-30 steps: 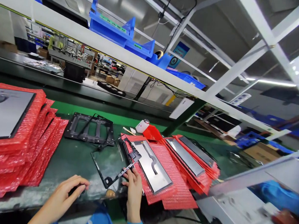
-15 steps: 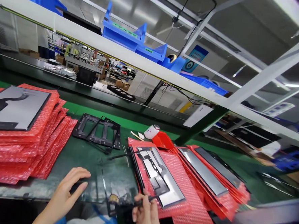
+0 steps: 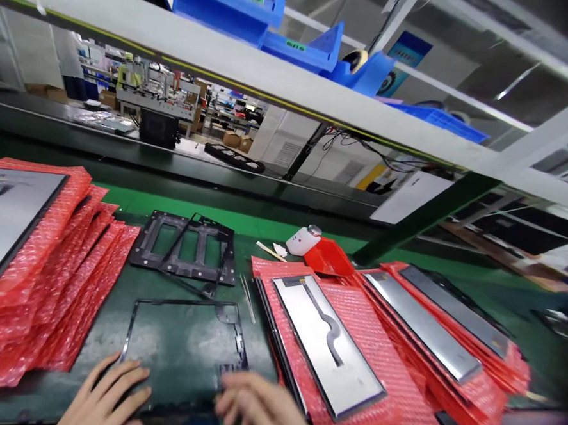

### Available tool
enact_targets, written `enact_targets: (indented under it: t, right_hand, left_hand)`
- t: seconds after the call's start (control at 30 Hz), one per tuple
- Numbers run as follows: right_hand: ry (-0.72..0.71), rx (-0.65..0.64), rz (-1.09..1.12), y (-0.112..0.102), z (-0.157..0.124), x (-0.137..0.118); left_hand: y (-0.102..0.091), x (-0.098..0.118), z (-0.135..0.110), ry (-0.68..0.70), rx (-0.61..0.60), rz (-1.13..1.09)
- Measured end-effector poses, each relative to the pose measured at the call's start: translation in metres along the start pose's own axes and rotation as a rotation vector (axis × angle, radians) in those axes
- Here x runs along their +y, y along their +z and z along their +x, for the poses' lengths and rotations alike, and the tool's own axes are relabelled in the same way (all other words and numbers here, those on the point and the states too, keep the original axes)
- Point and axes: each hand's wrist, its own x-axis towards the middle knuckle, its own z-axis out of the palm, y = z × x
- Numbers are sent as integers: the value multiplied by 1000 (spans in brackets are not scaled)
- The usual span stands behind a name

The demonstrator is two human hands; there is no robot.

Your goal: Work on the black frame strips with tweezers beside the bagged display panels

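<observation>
A thin black rectangular frame (image 3: 187, 302) lies on the green work mat, its near side partly hidden. My left hand (image 3: 109, 397) rests by the frame's left side with its fingers stretched out and slightly spread. At the lower right corner of the frame is my right hand (image 3: 265, 404), blurred, its fingers partly bent; whether they grip the frame does not show. To the right, a display panel (image 3: 328, 343) with a dark curved ribbon cable lies on red bubble wrap (image 3: 383, 327).
Red bubble-wrap pouches (image 3: 94, 278) are stacked at the left, topped by a grey panel (image 3: 14, 221). Behind the thin frame lies a black slotted fixture (image 3: 186, 245). A white bottle (image 3: 303, 240) and a red tray (image 3: 329, 257) stand near more wrapped panels (image 3: 421, 323).
The thin black frame, held tilted in my right hand before, now lies flat on the mat. My left hand has moved down beside it. The view has shifted.
</observation>
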Motion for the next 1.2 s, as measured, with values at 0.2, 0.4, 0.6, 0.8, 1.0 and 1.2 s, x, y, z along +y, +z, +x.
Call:
enact_targets:
  t: [0.2, 0.4, 0.6, 0.8, 1.0, 1.2]
  right_hand:
    - [-291, 700, -738, -58, 82, -4]
    - [-186, 655, -1341, -57, 114, 6]
    - [-92, 592, -1398, -48, 119, 10]
    - [-127, 674, -1032, -47, 103, 13]
    - [-175, 613, -170, -39, 79, 31]
    - [-180, 626, -132, -32, 81, 36]
  left_hand:
    - [7, 0, -31, -212, -126, -172]
    - [9, 2, -46, -392, -250, -272]
    - [4, -2, -42, -398, -236, -307]
    - [-1, 2, -36, -453, -237, -308]
    - [0, 2, -33, -462, -245, -298]
    - [1, 2, -30, -465, -214, -296]
